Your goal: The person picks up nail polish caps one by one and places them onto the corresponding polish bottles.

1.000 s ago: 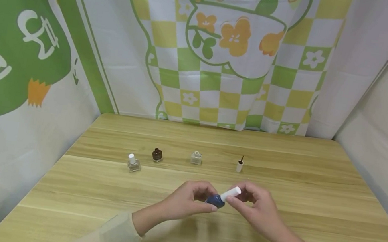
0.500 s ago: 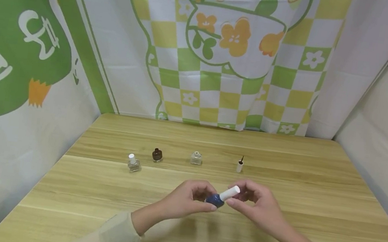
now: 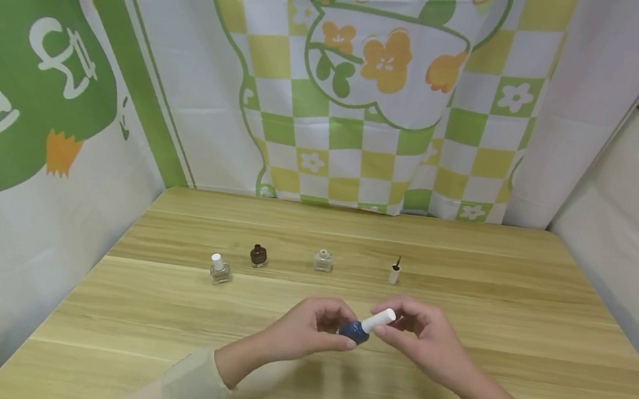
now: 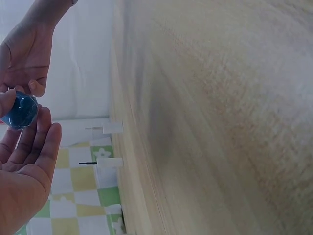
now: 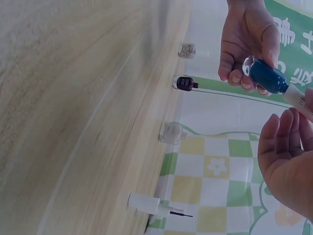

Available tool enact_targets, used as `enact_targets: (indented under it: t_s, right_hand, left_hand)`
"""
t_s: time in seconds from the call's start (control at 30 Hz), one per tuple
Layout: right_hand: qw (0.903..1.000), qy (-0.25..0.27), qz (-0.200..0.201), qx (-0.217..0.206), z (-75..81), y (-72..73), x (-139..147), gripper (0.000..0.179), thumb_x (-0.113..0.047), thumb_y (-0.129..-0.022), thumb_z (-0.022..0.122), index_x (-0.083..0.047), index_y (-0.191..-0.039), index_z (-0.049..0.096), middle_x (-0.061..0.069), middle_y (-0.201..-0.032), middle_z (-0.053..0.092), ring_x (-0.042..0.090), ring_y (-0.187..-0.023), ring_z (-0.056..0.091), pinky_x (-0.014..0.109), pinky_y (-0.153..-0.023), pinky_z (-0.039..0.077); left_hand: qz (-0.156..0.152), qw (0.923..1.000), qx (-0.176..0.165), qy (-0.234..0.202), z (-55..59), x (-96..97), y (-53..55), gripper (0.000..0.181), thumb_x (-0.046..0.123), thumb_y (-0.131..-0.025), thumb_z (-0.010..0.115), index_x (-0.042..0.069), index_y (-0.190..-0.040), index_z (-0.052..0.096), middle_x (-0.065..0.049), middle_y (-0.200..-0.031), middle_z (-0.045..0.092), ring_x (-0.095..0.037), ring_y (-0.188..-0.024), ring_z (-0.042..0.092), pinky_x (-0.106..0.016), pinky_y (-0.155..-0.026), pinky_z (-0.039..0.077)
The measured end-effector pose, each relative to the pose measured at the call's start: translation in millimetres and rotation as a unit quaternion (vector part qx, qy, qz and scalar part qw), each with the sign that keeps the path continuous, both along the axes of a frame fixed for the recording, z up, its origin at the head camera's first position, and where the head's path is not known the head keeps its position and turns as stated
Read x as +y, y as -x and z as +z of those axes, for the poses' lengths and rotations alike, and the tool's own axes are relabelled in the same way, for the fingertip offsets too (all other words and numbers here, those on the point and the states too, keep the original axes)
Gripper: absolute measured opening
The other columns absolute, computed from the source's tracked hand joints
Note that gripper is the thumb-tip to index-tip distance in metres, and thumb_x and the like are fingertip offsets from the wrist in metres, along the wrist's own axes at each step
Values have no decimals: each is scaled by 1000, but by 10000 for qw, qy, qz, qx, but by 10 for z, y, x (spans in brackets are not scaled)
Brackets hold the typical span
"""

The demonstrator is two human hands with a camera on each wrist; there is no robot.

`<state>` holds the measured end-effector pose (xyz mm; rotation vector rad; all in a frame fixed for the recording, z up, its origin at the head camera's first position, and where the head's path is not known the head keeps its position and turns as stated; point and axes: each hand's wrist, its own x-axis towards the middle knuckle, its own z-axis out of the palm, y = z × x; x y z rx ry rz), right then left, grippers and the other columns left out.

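Above the table's front half, my left hand [image 3: 306,329] grips a dark blue nail polish bottle [image 3: 352,331] between thumb and fingers. The bottle is tilted, its white cap [image 3: 379,320] pointing up to the right. On that cap are the thumb and fingers of my right hand [image 3: 430,341], pinching it. In the right wrist view the blue glass [image 5: 268,77] meets the cap [image 5: 295,96] at the neck, with no brush showing. The left wrist view shows the rounded base of the bottle [image 4: 21,111] beside the left thumb.
Behind the hands stand a capped clear bottle [image 3: 221,272], an uncapped dark brown bottle [image 3: 258,256] and an uncapped clear bottle [image 3: 322,261]. Two white caps stand brush-up, one with a dark brush [image 4: 110,162], one with a pale brush [image 4: 113,128]. Printed curtains surround the wooden table [image 3: 162,313].
Only a slight shift shows: the right hand's fingers and wrist have moved a little around the cap. The left hand and blue bottle stay almost in place.
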<state>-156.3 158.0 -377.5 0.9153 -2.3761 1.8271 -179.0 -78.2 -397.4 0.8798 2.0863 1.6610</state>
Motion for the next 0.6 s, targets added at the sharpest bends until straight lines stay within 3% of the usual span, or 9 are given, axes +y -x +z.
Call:
enact_targets:
  t_s: [0.3,0.6]
  right_hand:
    - [9972,-148,-653,328,-21,-24,-71,12,-9,-85,75,-13,-84,63,1,-84,65,16,-70,59,30,-60,53]
    - [9958,-65,-794,453,-18,-49,-91,17,-9,-84,76,-12,-79,60,0,-79,62,14,-64,56,28,-55,50]
  left_hand:
    - [-34,9999,-7,-97,-7,12,-10,17,7,-86,73,4,-101,67,-1,-95,67,-13,-85,63,-29,-78,53]
    - [-46,10000,4,-64,-11,23,-17,17,8,-86,73,4,-102,67,-1,-96,67,-14,-86,63,-30,-80,53]
